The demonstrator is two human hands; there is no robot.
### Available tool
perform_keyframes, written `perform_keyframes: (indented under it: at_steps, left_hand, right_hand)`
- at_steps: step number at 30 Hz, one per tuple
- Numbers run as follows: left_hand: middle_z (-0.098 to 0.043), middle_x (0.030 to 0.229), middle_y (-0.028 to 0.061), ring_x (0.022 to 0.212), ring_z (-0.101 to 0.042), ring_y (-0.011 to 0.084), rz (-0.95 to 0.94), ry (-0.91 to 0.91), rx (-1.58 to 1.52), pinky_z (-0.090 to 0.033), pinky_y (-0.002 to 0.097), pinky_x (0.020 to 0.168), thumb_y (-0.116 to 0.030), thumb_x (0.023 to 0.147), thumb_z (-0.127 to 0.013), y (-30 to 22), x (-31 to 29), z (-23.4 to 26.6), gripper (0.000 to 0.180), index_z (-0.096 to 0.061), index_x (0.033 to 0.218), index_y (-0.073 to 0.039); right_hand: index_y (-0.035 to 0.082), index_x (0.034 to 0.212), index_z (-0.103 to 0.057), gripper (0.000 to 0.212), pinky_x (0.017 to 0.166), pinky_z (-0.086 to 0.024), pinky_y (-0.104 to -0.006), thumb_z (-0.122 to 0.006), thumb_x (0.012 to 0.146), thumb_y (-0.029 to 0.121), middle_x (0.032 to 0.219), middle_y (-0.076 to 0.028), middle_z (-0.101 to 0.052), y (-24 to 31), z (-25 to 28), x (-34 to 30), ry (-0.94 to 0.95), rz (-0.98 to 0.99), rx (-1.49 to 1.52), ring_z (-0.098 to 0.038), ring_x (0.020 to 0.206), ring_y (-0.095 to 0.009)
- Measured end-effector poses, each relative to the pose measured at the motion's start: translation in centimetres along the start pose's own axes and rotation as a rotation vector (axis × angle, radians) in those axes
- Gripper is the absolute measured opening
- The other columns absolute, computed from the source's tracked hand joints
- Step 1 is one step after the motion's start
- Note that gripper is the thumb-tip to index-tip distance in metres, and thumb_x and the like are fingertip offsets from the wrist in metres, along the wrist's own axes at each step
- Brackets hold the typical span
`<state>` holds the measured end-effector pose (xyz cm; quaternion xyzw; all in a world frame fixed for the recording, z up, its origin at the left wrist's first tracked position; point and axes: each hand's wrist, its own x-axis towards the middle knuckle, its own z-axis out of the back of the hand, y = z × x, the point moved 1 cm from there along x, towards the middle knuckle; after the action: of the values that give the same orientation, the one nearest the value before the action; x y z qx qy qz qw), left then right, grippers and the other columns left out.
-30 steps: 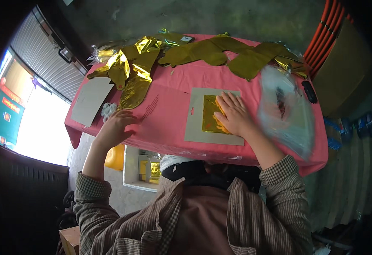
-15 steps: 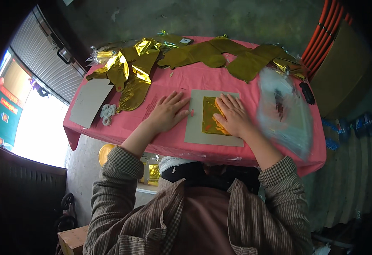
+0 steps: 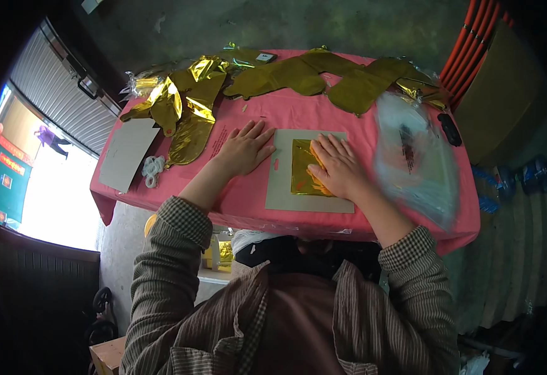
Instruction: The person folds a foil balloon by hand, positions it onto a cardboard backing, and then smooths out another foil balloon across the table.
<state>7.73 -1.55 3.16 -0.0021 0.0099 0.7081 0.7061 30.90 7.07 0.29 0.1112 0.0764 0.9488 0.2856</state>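
A grey cardboard sheet [image 3: 278, 194] lies on the pink-covered table in front of me. On it rests a flat, folded piece of gold foil [image 3: 301, 164]. My right hand [image 3: 338, 165] is spread flat over the foil's right part, and I see an orange-gold edge beside the thumb. My left hand [image 3: 242, 150] lies flat on the table just left of the cardboard, fingers spread, its thumb near the sheet's edge. It holds nothing. What lies beneath my right palm is hidden.
Shiny gold foil balloons [image 3: 286, 78] spread along the table's far side. At left are another cardboard sheet [image 3: 126, 156] and a coil of white string [image 3: 152, 167]. Clear plastic bags [image 3: 417, 169] lie at right beside a black object [image 3: 449, 129]. The pink tablecloth [image 3: 236, 203] hangs over the near edge.
The view has shifted slightly, moving the table a little left and up in the picture. Both hands keep their places by the cardboard. Outside the doorway a person in purple shows more fully.
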Motion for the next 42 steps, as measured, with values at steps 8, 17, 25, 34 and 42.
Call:
perform_keyframes:
  at_steps: [8, 17, 25, 34, 42]
  left_hand:
    - [-0.019, 0.148, 0.0155, 0.138, -0.016, 0.0305, -0.045, 0.000, -0.041, -0.018, 0.0476, 0.109, -0.051, 0.093, -0.030, -1.6, -2.1, -0.3, 0.065, -0.021, 0.143, -0.011]
    - [-0.055, 0.106, 0.0113, 0.103, -0.051, 0.0309, 0.151, -0.412, -0.171, -0.040, 0.0443, 0.088, -0.033, 0.078, -0.063, -2.3, -4.1, -0.2, 0.036, -0.059, 0.103, -0.008]
    - [-0.056, 0.092, 0.0120, 0.092, -0.054, 0.0308, 0.157, -0.469, -0.282, -0.045, 0.0423, 0.079, -0.027, 0.075, -0.064, -1.2, -3.4, -0.9, 0.025, -0.063, 0.089, -0.006]
    - [-0.055, 0.086, 0.0140, 0.086, -0.056, 0.0321, 0.147, -0.515, -0.294, -0.046, 0.0417, 0.076, -0.027, 0.075, -0.064, -1.2, -3.1, -1.2, 0.025, -0.060, 0.082, -0.004]
    - [-0.055, 0.086, 0.0155, 0.085, -0.056, 0.0328, 0.150, -0.492, -0.217, -0.046, 0.0417, 0.076, -0.031, 0.074, -0.065, -1.6, -3.0, -1.1, 0.031, -0.060, 0.083, -0.002]
  right_hand:
    - [0.005, 0.138, -0.032, 0.059, 0.111, -0.014, -0.0429, -0.039, 0.092, 0.043, 0.145, -0.015, -0.028, 0.0, 0.0, -0.1, -0.012, 0.011, 0.012, -0.022, 0.135, -0.030]
    - [0.005, 0.138, -0.032, 0.059, 0.111, -0.014, -0.0430, -0.039, 0.092, 0.043, 0.144, -0.016, -0.028, 0.0, 0.3, -0.1, 0.000, 0.014, -0.007, -0.023, 0.135, -0.030]
    - [0.006, 0.139, -0.031, 0.060, 0.111, -0.014, -0.0428, -0.039, 0.092, 0.043, 0.145, -0.015, -0.028, 0.1, 0.1, 0.0, -0.006, 0.015, 0.007, -0.023, 0.135, -0.030]
    - [0.006, 0.138, -0.032, 0.060, 0.111, -0.015, -0.0434, -0.040, 0.092, 0.043, 0.144, -0.015, -0.028, 0.1, 0.1, 0.0, -0.008, 0.019, 0.008, -0.023, 0.135, -0.030]
    - [0.006, 0.138, -0.032, 0.060, 0.111, -0.015, -0.0434, -0.039, 0.092, 0.043, 0.144, -0.015, -0.028, 0.1, 0.0, 0.0, -0.010, 0.017, 0.003, -0.023, 0.135, -0.030]
